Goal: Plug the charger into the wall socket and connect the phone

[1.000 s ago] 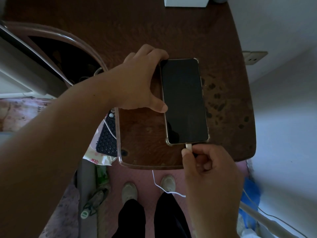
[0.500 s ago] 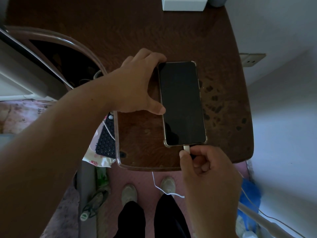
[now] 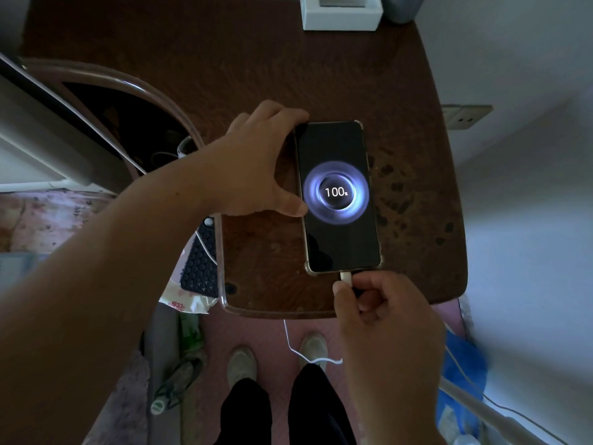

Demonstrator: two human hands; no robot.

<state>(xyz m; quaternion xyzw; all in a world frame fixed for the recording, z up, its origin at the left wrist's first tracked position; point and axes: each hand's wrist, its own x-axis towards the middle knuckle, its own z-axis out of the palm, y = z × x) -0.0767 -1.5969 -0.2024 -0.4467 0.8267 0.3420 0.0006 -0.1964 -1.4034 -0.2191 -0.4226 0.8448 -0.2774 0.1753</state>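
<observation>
Phone (image 3: pixel 338 194) lies flat, face up, on the near right part of a dark brown wooden table (image 3: pixel 244 75), its long side running away from the person and its bottom end close to the table's near edge. Its screen is lit with a glowing ring and the figure 100%. A pale cable plug (image 3: pixel 345 277) sits at the phone's bottom edge, seemingly seated in the port, though the thumb hides part of it.

The right hand (image 3: pixel 385 319) pinches that plug between thumb and curled fingers, pressed together around it. A thin white cable (image 3: pixel 296 351) hangs below the table edge and loops above the floor. The left hand (image 3: pixel 256 165) is spread along the phone's left side, fingertips at the top corner and thumb against the side edge, steadying it.

The tabletop is worn, with dark blotches (image 3: pixel 404 200) to the right of the phone. At its far edge stands a white box (image 3: pixel 341 14). On the pale wall to the right is a wall socket (image 3: pixel 465 115), well apart from the phone. To the left, a curved chair back (image 3: pixel 134 88) stands beside the table, with a dark honeycomb-patterned item (image 3: pixel 200 261) below it. Underneath, the person's black trousers (image 3: pixel 282 409) and light shoes (image 3: pixel 242 364) stand on a pinkish floor (image 3: pixel 269 335).
</observation>
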